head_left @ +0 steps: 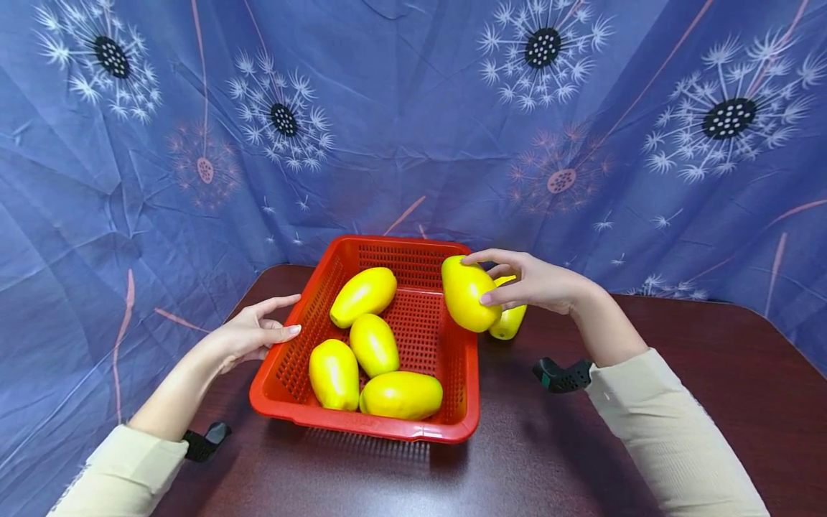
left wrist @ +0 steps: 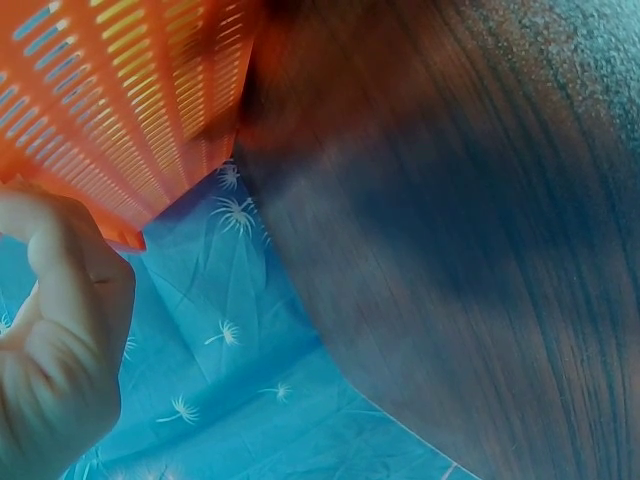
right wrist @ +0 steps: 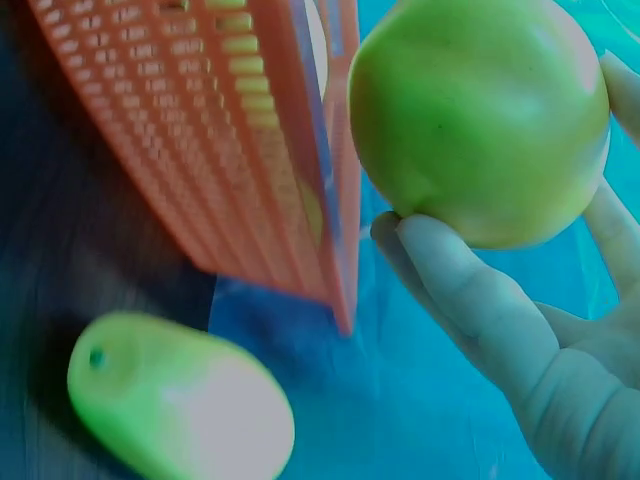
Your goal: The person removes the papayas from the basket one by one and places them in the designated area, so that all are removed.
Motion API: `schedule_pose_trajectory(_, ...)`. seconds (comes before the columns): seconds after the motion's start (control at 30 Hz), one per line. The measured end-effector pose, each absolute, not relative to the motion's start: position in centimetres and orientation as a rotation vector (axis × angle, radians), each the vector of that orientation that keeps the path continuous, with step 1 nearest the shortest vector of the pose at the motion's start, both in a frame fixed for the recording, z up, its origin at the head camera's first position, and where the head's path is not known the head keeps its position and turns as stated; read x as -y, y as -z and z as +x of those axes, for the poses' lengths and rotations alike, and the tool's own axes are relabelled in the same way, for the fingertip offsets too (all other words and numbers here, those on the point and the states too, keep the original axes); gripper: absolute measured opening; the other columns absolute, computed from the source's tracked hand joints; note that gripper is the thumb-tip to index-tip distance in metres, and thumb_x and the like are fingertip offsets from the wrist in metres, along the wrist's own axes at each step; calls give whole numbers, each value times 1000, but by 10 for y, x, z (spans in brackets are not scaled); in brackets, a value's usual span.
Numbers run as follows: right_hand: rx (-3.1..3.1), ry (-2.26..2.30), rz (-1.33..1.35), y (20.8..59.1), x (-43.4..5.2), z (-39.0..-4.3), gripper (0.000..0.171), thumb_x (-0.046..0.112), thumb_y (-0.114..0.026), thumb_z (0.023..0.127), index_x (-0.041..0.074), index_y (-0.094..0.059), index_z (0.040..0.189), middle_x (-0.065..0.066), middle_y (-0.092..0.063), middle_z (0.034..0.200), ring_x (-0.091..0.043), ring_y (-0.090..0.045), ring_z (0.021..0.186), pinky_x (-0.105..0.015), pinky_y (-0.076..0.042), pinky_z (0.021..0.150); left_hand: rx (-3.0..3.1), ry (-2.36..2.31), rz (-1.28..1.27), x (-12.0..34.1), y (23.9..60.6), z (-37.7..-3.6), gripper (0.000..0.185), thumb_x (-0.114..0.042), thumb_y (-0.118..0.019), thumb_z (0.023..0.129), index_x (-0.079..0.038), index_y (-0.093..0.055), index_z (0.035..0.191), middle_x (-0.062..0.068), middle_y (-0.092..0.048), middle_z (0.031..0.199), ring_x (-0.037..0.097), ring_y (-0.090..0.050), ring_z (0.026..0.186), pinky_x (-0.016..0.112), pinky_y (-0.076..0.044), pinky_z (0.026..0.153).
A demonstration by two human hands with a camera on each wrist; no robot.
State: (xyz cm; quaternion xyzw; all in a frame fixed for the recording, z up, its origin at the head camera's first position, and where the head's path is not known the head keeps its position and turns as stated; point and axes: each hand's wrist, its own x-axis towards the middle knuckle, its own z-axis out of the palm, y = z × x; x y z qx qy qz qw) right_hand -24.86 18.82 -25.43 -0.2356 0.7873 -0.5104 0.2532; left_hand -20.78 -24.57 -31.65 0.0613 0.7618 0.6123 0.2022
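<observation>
Nearest you, four yellow fruits (head_left: 375, 359) lie inside the red basket (head_left: 362, 424) on the dark wooden table (head_left: 581, 459). Your left hand (head_left: 248, 334) rests against the basket's left rim, fingers relaxed and mostly straight, thumb touching the edge, holding nothing. Farther on, your right hand (head_left: 533, 283) grips a fifth yellow fruit (head_left: 468, 293) between thumb and fingers, holding it over the basket's right rim near the far corner. Just behind that hand, outside the basket, another fruit (head_left: 509, 322) lies on the table close beside the basket's right wall. Beyond it all hangs the blue patterned cloth (head_left: 413, 108).
</observation>
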Motion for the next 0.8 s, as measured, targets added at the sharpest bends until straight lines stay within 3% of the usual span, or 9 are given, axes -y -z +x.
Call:
schedule_pose_trajectory(0.47, -2267, 1499, -457, 266, -250, -242, 62, 11, -63, 89, 15, -33, 143, -25, -24, 139, -37, -39, 118, -38, -53, 82, -2130, -1717, 160, 245, 316, -208, 76, -11, -62, 89, -5, -16, 149, 5, -63, 76, 20, -67, 73, 39, -55, 71)
schedule_pose_trajectory(0.8, -2281, 1535, -351, 285, -283, -233, 62, 10, -62, 89, 14, -32, 143, -31, -26, 134, -23, -61, 97, -37, -53, 81, -2123, -1723, 168, 246, 316, -208, 77, -11, -63, 89, -5, -16, 149, 6, -63, 77, 20, -67, 74, 39, -55, 72)
